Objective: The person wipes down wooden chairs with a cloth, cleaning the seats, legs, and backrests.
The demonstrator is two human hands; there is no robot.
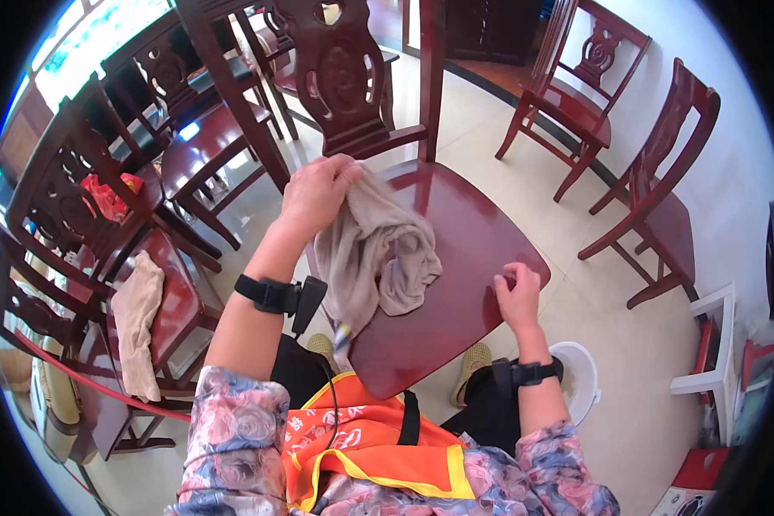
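Note:
A crumpled grey-brown cloth [387, 249] hangs from my left hand [318, 193], whose fingers are pinched on its upper edge. The lower part of the cloth lies on the dark red wooden seat [464, 258] of the chair in front of me. At the right edge of that seat is my right hand [518, 292], its fingers loosely curled and apart, with nothing visible in them. The carved chair back [340, 77] rises beyond the seat.
Several dark red chairs stand at the left; one bears a beige cloth [138, 322], another a red bag [112, 196]. Two more chairs [576, 112] are at the right, near the wall. A white bucket [583, 378] sits behind my right forearm, and a white stool [712, 344] at the far right.

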